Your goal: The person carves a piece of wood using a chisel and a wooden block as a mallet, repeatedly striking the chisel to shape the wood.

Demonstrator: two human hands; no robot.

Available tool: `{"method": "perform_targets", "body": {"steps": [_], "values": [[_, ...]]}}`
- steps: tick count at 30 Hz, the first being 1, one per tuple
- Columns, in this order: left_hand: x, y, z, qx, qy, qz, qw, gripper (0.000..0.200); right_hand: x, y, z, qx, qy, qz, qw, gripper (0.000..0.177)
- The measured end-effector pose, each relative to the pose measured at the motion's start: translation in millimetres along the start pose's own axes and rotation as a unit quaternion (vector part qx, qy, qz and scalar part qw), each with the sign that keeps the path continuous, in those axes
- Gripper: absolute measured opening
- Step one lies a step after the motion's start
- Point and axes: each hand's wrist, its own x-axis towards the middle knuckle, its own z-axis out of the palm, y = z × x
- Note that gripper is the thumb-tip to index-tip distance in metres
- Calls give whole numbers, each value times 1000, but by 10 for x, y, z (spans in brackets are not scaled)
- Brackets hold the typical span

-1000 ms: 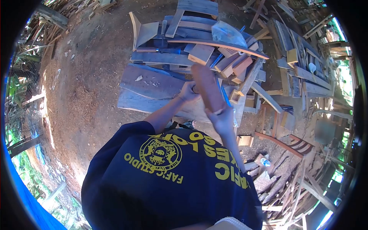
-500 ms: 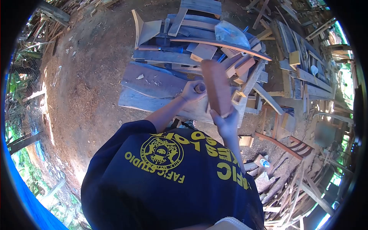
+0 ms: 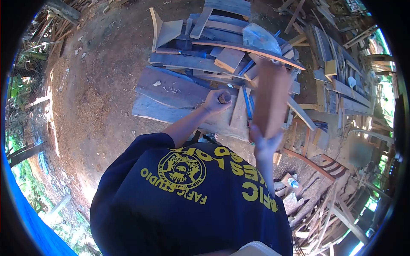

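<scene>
My left hand (image 3: 215, 101) is closed around a round wooden tool handle (image 3: 224, 98), its end pointing up at me. The blade or lower part of that tool is hidden under the fist. A pale wood piece (image 3: 239, 109) lies on the workbench just right of this hand. My right hand (image 3: 267, 140) grips the near end of a thick reddish-brown wooden block (image 3: 272, 98), raised above the bench and smeared by motion. Blue-handled tools (image 3: 249, 102) lie between the pale piece and the block.
Wide planks (image 3: 164, 91) form the bench top, with shavings on them. A long curved wood strip (image 3: 252, 51), a clear plastic bag (image 3: 260, 37) and a hand saw (image 3: 181, 52) lie toward the far side. Stacked timber (image 3: 341, 77) stands at the right.
My right hand has swung the wooden block to the right, away from my left hand, uncovering the pale wood piece and blue-handled tools. My left hand has stayed nearly still.
</scene>
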Motion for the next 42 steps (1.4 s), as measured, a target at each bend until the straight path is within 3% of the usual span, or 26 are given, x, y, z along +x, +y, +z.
{"method": "perform_targets", "body": {"steps": [2, 3, 4, 6, 7, 9, 13, 14, 17, 19, 20, 21, 24, 26, 27, 30, 31, 32, 33, 34, 36, 37, 38, 39, 40, 42], "values": [[-19, 10, 5, 8, -2, 4, 1000, 15, -66, -36, 16, 66, 102, -112, 986, 25], [-8, 17, 7, 18, -1, 12, 1000, 15, -51, 402, -76, 70, -26, -249, 966, 25], [-14, 7, 17, 17, 0, 13, 1000, 15, -128, 627, -3, 68, -27, -250, 966, 25], [-24, -66, 38, -60, -2, 23, 998, 15, -236, 827, 207, -198, -99, -78, 972, 29], [-59, -170, 51, -60, -1, 26, 998, 15, -223, 714, 271, -199, -99, -81, 972, 29], [-92, -372, 70, -81, -29, -1, 996, 16, -117, 297, 333, -132, -108, 210, 963, 36], [-49, -84, 93, 31, 33, 58, 997, 17, -93, -164, 87, -27, -11, 62, 998, 44], [-58, -62, 65, 44, 18, 46, 998, 18, -149, -115, 67, -28, -10, 60, 998, 44], [-82, 22, 44, 61, 4, 34, 998, 18, -246, 247, 147, 122, 111, -106, 981, 39], [-73, -25, 25, 62, 7, 35, 997, 18, -275, 480, 328, -162, -6, 22, 986, 51], [-75, -135, 30, 0, -13, 18, 1000, 18, -263, 518, 359, -302, -65, 86, 947, 56], [-108, -249, 54, -63, -33, -1, 997, 18, -245, 525, 346, -303, -66, 85, 947, 56], [-112, -85, 27, -23, -26, 13, 999, 19, -172, 439, 311, -227, -87, 176, 954, 57], [-90, -58, 50, 20, -5, 49, 999, 19, -102, 84, 213, -67, -46, 142, 986, 51], [-92, -51, 79, 62, 22, 82, 994, 20, -101, 9, 178, -28, -9, 62, 998, 45], [-93, 59, 31, 73, 6, 59, 996, 21, -170, -168, 202, 79, 81, -28, 993, 43], [-102, 42, 25, 73, 7, 58, 996, 21, -263, 25, 339, 103, 170, -53, 979, 45], [-98, -11, 27, 72, 6, 71, 995, 20, -294, 214, 371, 104, 168, -55, 979, 45], [-94, -88, 44, 70, 5, 83, 994, 19, -317, 380, 393, -54, 27, 50, 997, 46], [-70, -337, 135, 70, 10, 85, 994, 19, -304, 451, 397, -212, -116, 150, 959, 47], [-36, -900, 316, -292, 19, -84, 953, 17, -236, 292, 384, -218, -120, 166, 954, 48], [-27, -821, 266, -290, 21, -81, 953, 17, -188, 146, 379, -220, -119, 184, 951, 49], [-41, -625, 201, -120, 16, 61, 991, 16, -159, 0, 369, -220, -115, 204, 947, 50], [-48, -434, 149, 55, 10, 202, 978, 15, -126, -145, 306, -150, -131, 223, 954, 45], [-46, -268, 110, 56, 11, 206, 977, 15, -127, -132, 260, -150, -130, 219, 955, 45], [-103, -50, 63, 92, 1, 154, 984, 16, -200, -98, 188, -54, -17, 21, 998, 48]]}}
